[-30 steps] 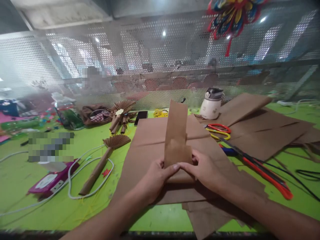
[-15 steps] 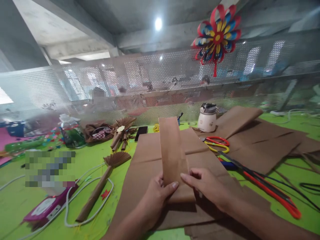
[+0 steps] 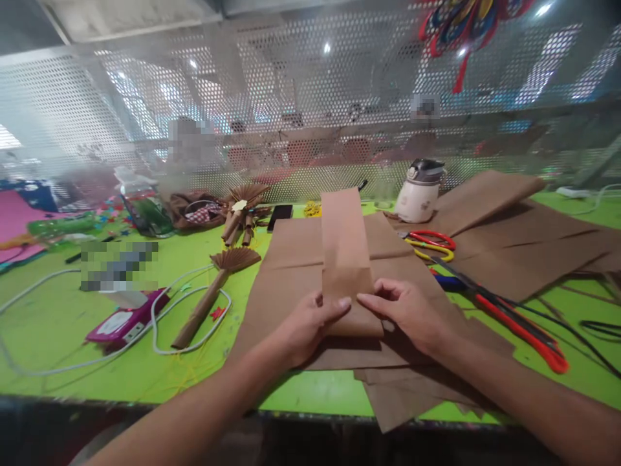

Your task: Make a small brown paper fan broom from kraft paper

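Observation:
A long strip of brown paper [image 3: 345,233] stands tilted up between my hands, its lower end folded over toward me. My left hand [image 3: 310,323] pinches the left edge near the fold, thumb on top. On the other edge, my right hand [image 3: 405,314] pinches the paper between thumb and fingers. Beneath both hands lies a large sheet of brown paper [image 3: 291,259], with more sheets under it. The fingertips behind the strip are hidden.
Scissors [image 3: 431,246] with red and yellow handles and a red-handled cutter [image 3: 521,330] lie to the right. A pleated paper fan [image 3: 208,301], a white cable and a purple power strip [image 3: 129,317] are at left. A bottle [image 3: 420,194] stands behind.
My view has tipped downward, so the table's front edge now shows. Both hands still pinch the strip, whose upper part leans farther back from the fold.

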Action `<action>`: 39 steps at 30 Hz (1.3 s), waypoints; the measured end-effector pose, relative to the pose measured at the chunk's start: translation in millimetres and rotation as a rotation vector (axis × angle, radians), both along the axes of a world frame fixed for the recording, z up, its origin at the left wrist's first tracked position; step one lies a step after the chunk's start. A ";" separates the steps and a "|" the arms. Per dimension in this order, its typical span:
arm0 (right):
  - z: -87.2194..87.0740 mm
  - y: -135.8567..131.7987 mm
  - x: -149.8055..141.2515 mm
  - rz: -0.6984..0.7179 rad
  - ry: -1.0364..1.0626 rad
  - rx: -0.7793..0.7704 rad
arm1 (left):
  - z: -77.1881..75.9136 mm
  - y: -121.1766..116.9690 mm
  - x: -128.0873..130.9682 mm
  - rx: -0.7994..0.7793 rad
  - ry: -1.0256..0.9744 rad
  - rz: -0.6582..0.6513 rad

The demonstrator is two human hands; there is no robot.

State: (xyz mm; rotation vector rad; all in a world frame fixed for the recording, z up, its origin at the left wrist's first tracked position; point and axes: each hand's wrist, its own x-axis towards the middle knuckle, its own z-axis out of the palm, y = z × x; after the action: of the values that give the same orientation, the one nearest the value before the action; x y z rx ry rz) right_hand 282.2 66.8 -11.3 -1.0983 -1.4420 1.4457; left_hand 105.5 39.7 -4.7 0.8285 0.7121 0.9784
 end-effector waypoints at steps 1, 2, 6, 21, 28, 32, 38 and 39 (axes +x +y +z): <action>-0.3 -0.1 0.4 -0.002 0.012 0.001 | 1.5 -0.3 0.2 -0.029 0.026 -0.010; -0.7 -0.3 0.8 0.002 0.027 0.000 | 2.6 -0.5 0.2 -0.048 0.057 -0.031; -0.6 -1.5 2.3 0.043 0.093 -0.048 | 4.1 -1.0 -0.6 -0.004 0.175 -0.146; 4.2 -7.6 4.7 0.153 -0.010 -0.063 | 1.6 0.1 1.0 0.000 0.206 0.063; 8.8 -11.9 1.9 0.171 -0.114 -0.088 | 0.7 0.8 -1.1 0.004 0.102 0.111; 6.3 -11.5 1.0 0.144 -0.061 -0.126 | 2.6 1.7 -0.2 -0.059 0.008 0.130; -0.2 -10.1 4.4 0.186 -0.062 -0.141 | 5.2 3.0 0.1 -0.125 -0.025 0.183; -0.1 -10.2 4.3 0.185 -0.066 -0.149 | 5.0 3.2 -0.3 -0.123 -0.039 0.180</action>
State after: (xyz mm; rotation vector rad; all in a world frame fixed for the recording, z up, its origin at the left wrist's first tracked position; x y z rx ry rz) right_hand 286.5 56.6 -11.5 -1.1364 -1.5354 1.6839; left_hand 105.2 42.9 0.3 0.6441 0.8156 1.0968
